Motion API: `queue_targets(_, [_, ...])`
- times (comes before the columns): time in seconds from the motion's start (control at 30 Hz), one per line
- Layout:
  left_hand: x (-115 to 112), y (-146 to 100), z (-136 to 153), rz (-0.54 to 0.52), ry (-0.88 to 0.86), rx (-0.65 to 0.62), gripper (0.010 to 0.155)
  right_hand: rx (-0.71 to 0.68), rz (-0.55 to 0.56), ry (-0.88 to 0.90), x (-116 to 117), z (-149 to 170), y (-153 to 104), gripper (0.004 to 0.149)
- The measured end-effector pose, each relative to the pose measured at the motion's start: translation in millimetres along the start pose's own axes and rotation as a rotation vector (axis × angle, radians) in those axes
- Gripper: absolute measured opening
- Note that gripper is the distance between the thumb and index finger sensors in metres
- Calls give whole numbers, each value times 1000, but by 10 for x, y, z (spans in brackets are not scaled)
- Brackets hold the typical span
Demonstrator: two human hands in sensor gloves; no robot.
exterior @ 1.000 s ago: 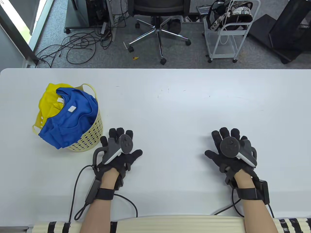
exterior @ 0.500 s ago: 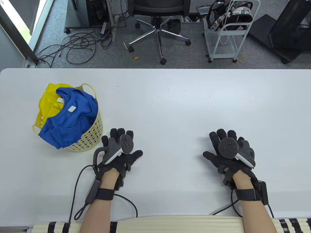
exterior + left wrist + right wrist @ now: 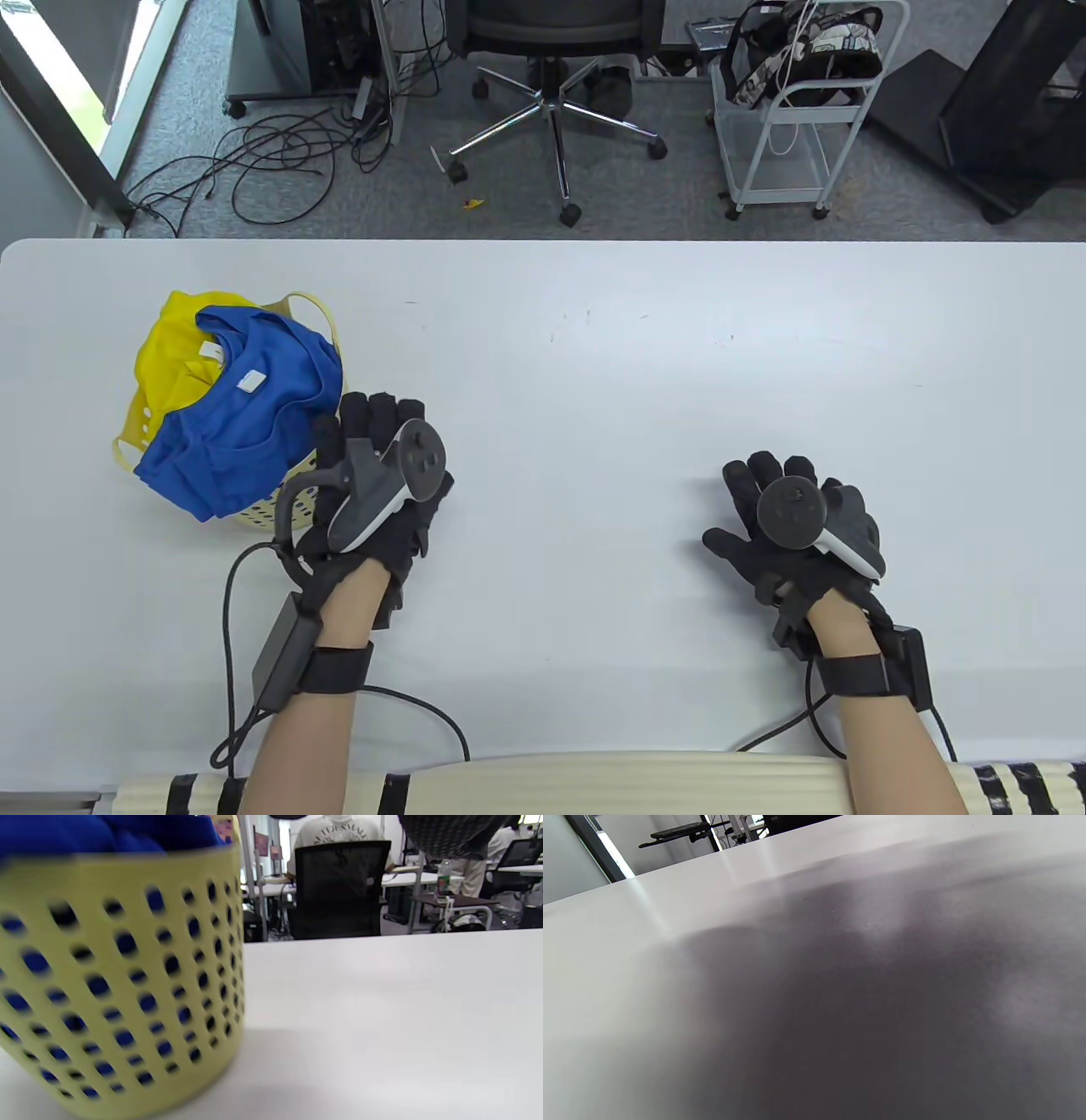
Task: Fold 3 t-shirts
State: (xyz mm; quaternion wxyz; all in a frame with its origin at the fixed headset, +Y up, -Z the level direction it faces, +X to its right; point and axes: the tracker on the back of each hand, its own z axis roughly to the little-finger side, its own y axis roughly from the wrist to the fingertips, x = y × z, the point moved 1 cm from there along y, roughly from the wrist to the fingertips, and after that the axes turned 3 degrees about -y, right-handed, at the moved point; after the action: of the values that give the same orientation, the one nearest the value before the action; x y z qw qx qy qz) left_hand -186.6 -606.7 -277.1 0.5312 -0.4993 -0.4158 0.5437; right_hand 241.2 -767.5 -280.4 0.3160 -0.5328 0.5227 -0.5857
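A pale yellow perforated basket [image 3: 327,475] stands on the left of the white table [image 3: 594,382]. A crumpled blue t-shirt [image 3: 246,416] lies on top of it, with a yellow t-shirt [image 3: 170,356] under it at the back. My left hand [image 3: 365,424] hovers beside the basket's right wall, fingers straight, holding nothing. The left wrist view shows the basket [image 3: 118,976] close up with blue t-shirt [image 3: 85,832] over its rim. My right hand [image 3: 768,484] rests flat on the table at the right, fingers spread. The right wrist view shows only the table [image 3: 628,921] and shadow.
Beyond the table's far edge stand an office chair [image 3: 551,51], a white wire cart [image 3: 789,127] and loose cables [image 3: 263,161] on the floor. A striped cushion [image 3: 594,785] lines the near edge. A person sits at a far desk [image 3: 339,827].
My left hand has moved up and to the left, from the open table to the basket's right side. My right hand has drifted slightly left and stays flat.
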Motion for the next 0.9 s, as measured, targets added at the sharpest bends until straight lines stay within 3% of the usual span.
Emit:
queue_targets(0.13, [406, 50, 155, -62, 134, 117, 78, 9, -4, 8, 8, 19, 8, 78])
queue_targets(0.23, [520, 120, 294, -46, 245, 252, 77, 6, -4, 16, 4, 19, 5, 78])
queue_targets(0.3, [507, 166, 407, 6, 271, 363, 80, 2, -1, 22, 5, 24, 11, 78])
queue_targets(0.4, [411, 238, 542, 57, 320, 422, 84, -3, -2, 32, 5, 28, 16, 78])
queue_targets(0.63, [157, 370, 604, 103, 434, 428, 83, 2, -15, 32, 14, 37, 32, 78])
queue_targets(0.9, [162, 422, 614, 37, 441, 390, 68, 11, -19, 44, 12, 49, 36, 78])
